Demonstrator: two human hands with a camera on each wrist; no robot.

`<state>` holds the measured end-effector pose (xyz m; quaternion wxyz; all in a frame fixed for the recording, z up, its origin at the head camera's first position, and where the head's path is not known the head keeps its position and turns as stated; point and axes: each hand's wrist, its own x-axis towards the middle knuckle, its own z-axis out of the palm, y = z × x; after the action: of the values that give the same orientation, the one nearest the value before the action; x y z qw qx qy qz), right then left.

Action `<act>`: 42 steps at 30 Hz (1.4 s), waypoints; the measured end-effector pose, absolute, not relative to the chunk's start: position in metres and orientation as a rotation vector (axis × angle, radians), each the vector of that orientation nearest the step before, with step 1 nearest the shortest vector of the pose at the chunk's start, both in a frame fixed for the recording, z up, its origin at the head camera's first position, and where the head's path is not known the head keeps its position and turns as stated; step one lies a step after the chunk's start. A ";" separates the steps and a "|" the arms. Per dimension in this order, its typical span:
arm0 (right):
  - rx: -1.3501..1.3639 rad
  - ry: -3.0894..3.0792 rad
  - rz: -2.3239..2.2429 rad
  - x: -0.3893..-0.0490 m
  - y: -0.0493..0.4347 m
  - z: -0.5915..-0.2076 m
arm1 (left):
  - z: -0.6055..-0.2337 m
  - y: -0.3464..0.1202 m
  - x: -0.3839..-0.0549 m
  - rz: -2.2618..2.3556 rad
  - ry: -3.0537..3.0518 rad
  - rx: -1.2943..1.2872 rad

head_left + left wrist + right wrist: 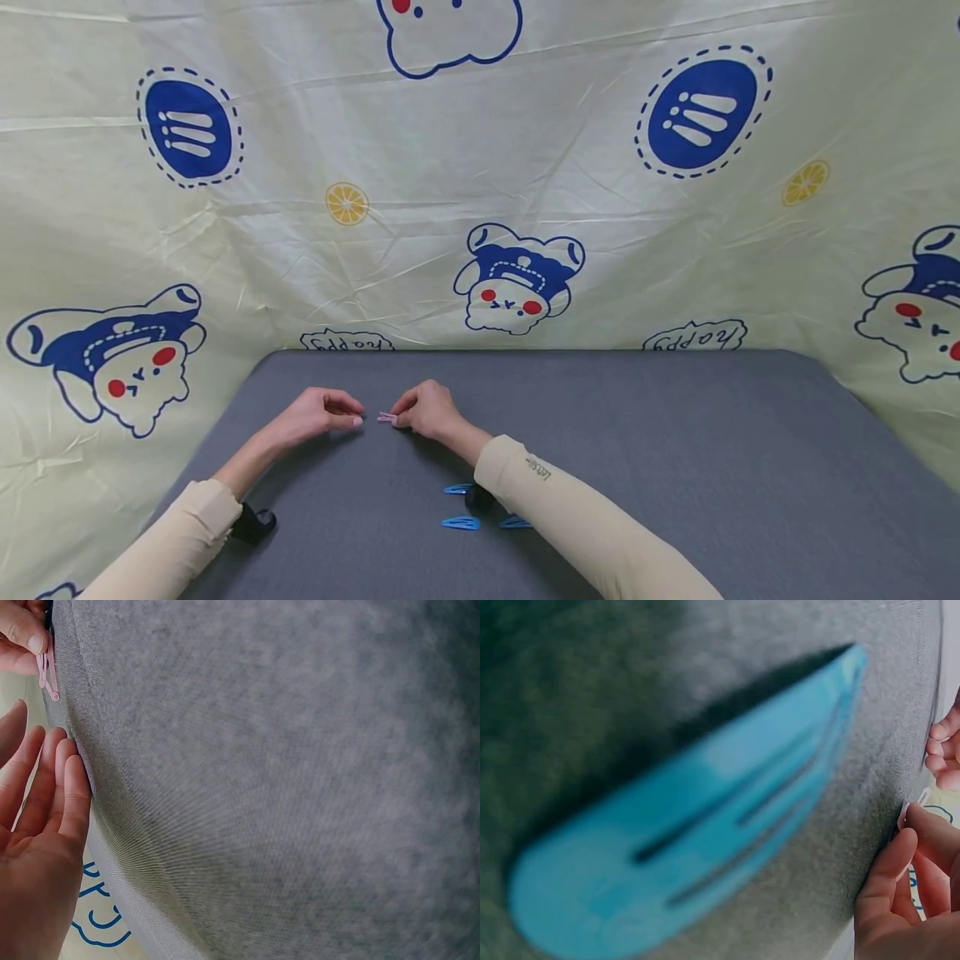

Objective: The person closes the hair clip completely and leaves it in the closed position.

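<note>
A pink snap hair clip [387, 417] is pinched between the thumb and fingers of my right hand [429, 410], its forked end pointing left. My left hand [330, 411] is just left of the clip, with relaxed fingers and nothing between them. In the left wrist view, the pink clip [49, 675] looks spread into two arms, beyond the fingertips of my left hand [49, 802]. From the right wrist, only a bit of the pink clip [902, 817] shows past my right hand [915, 892], which covers the rest.
Blue snap hair clips lie on the grey table [675, 467] near my right forearm: one [461, 523] in front, another [456, 489] behind it, and a third [514, 522] partly hidden by the sleeve. A patterned cloth [420, 275] hangs behind the table.
</note>
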<state>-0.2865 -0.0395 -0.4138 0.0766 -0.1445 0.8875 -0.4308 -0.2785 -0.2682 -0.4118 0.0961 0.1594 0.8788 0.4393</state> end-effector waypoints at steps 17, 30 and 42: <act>-0.427 2.499 -1.469 -0.285 -0.031 -0.404 | -0.407 -0.265 -0.276 1.315 2.591 0.458; -0.523 2.577 -1.434 -0.284 -0.014 -0.400 | -0.403 -0.260 -0.271 1.355 2.644 0.440; -0.615 2.599 -1.463 -0.275 0.006 -0.388 | -0.392 -0.235 -0.264 1.437 2.684 0.529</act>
<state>-0.2750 0.0063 -0.3878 0.0483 -0.2018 0.8524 -0.4799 -0.2636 -0.2350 -0.3921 0.0255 0.1712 0.8682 0.4649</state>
